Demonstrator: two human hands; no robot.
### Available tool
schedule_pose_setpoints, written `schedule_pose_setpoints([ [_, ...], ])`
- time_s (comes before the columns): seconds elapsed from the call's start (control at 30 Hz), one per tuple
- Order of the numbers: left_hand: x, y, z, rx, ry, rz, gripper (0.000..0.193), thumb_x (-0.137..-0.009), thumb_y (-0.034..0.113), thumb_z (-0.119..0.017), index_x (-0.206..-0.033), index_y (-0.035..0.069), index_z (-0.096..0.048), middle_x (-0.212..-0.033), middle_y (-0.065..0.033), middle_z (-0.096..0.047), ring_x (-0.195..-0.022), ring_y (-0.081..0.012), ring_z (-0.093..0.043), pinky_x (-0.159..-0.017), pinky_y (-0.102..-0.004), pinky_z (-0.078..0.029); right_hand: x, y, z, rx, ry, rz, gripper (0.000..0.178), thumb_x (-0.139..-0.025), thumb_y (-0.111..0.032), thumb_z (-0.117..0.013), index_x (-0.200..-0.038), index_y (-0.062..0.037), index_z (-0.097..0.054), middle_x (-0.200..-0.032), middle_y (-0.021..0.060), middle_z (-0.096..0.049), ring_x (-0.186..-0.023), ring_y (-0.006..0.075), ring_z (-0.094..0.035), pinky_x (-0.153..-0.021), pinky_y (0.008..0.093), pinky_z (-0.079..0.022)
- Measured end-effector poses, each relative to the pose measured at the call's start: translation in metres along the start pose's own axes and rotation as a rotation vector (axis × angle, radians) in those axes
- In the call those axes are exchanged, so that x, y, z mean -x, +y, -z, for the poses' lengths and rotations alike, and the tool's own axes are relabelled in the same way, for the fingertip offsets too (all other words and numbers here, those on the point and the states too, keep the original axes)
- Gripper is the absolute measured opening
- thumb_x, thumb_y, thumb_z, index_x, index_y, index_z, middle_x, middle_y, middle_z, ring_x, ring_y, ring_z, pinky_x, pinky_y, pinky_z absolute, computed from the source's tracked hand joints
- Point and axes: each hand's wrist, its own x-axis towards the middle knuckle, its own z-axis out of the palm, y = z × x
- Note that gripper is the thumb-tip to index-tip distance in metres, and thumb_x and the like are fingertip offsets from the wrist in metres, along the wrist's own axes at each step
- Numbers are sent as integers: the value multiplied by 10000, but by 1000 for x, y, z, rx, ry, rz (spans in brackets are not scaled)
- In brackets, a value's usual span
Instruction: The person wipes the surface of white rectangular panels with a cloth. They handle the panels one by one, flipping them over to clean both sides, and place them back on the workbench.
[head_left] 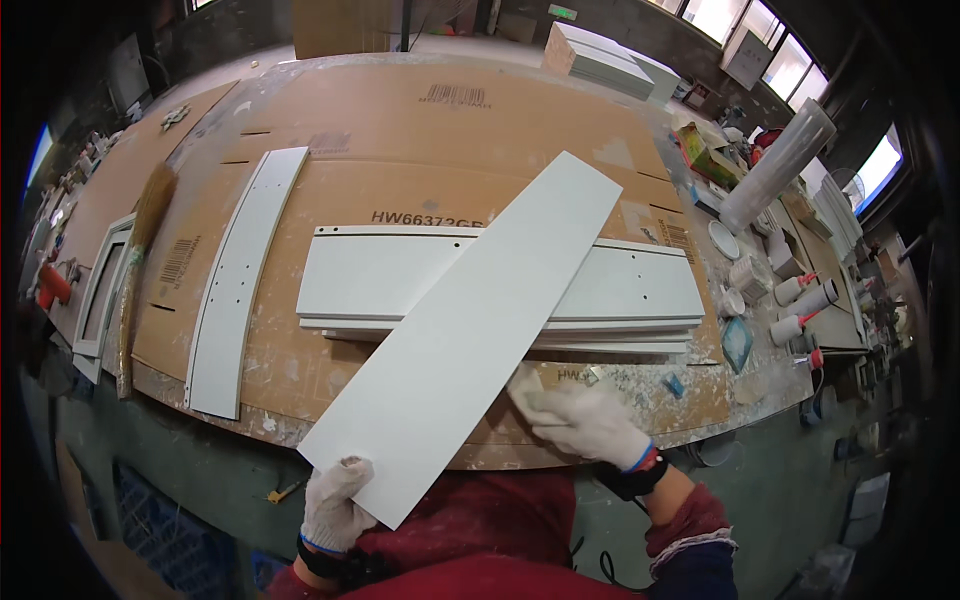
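My left hand, in a white knit glove, grips the near end of a long white board, with the thumb on its upper face. The board lies slanted across a stack of white boards, its far end pointing up and to the right. My right hand, also gloved, is at the board's right long edge. Its fingers are closed around something pale and pad-like, partly hidden and too unclear to name. Small dark holes and a groove line show on the stack's top board.
Cardboard covers the worktable. Another white board with holes lies at left, beside a brush and a white frame. At right are bottles with red tips, a clear plastic roll and cups. Boards are stacked at the far edge.
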Motion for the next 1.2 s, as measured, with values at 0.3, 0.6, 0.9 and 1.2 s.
schedule_pose_setpoints([
  [0.3,-12,6,2,143,88,-75,476,-737,-52,-501,-1210,-97,-479,-1045,-185,-614,-934,-290,-657,-816,-460,-572,-76,-79,61,-144,305,524,382,-779,-184,-638,-1143,-81,-581,-967,65,-602,-769,229,-617,-595,354,-484],
  [0.6,-7,2,90,-52,503,-123,162,-737,9,-632,-895,-28,-644,-802,-81,-658,-684,-163,-636,-610,-258,-515,-159,-66,20,110,228,649,372,-839,-282,-589,-1176,-135,-536,-1043,73,-540,-824,219,-580,-674,346,-498],
  [0.9,14,5,120,-554,400,-113,113,-726,3,-630,-836,-18,-641,-765,-70,-650,-665,-155,-631,-594,-253,-504,-179,112,106,232,205,-229,318,-913,-235,-515,-1213,-132,-535,-1182,174,-559,-1019,376,-543,-856,431,-463],
  [1.2,5,12,133,-701,332,-134,64,-715,-3,-629,-778,-8,-639,-729,-59,-641,-647,-147,-625,-577,-247,-492,-151,135,116,190,734,64,363,-862,-230,-599,-1204,-109,-589,-994,186,-619,-872,336,-619,-721,391,-517],
])
